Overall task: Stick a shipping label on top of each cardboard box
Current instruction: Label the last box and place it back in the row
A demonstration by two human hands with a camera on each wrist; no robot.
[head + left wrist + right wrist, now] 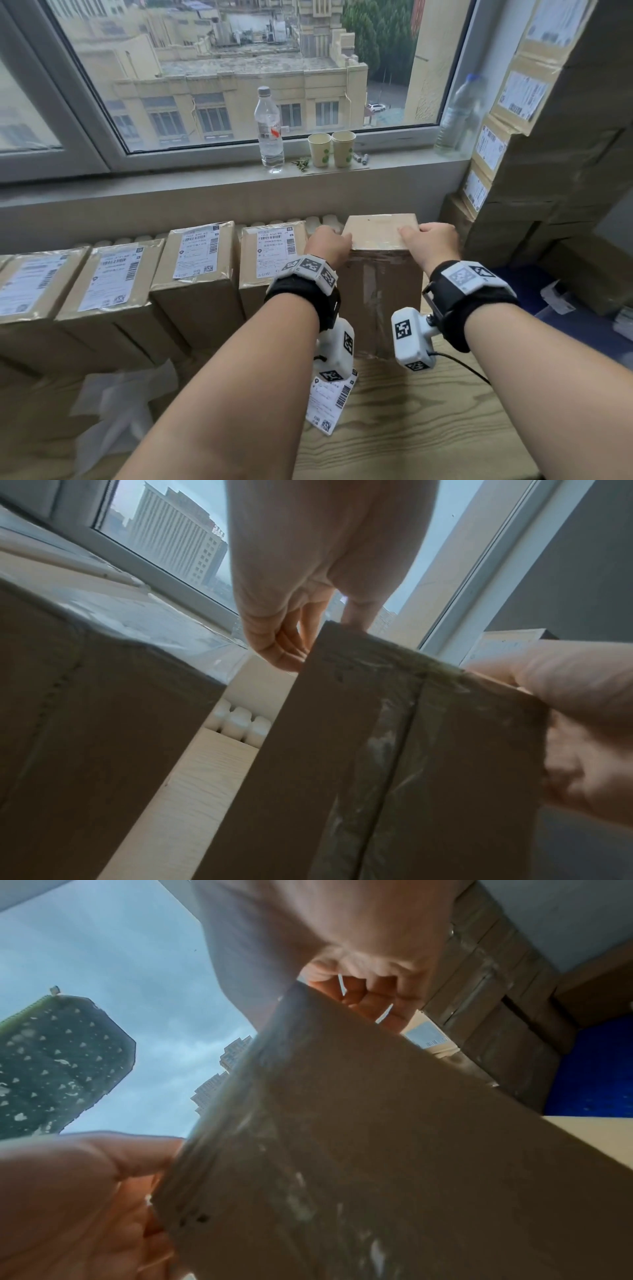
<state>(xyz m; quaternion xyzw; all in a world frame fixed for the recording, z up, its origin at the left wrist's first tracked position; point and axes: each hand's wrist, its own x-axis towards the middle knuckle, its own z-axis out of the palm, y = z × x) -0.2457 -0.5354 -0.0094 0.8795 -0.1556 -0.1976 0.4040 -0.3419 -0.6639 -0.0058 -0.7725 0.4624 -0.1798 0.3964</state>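
Now both hands, left hand and right hand, in firm grip around unlabelled cardboard box between them.

A: Boxes, left row: brown cardboard; labels white with black barcodes.
B: Wrist bands: black, with white blocks of black square markers. Table, lower frame: pale wood grain. Cups: cream, green print.

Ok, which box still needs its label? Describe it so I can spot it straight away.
Look under the window sill, at the row of cardboard boxes on the wooden table. It is the box at the right end of the row, gripped by the left hand and right hand. Unlike its labelled neighbours, its top is bare.
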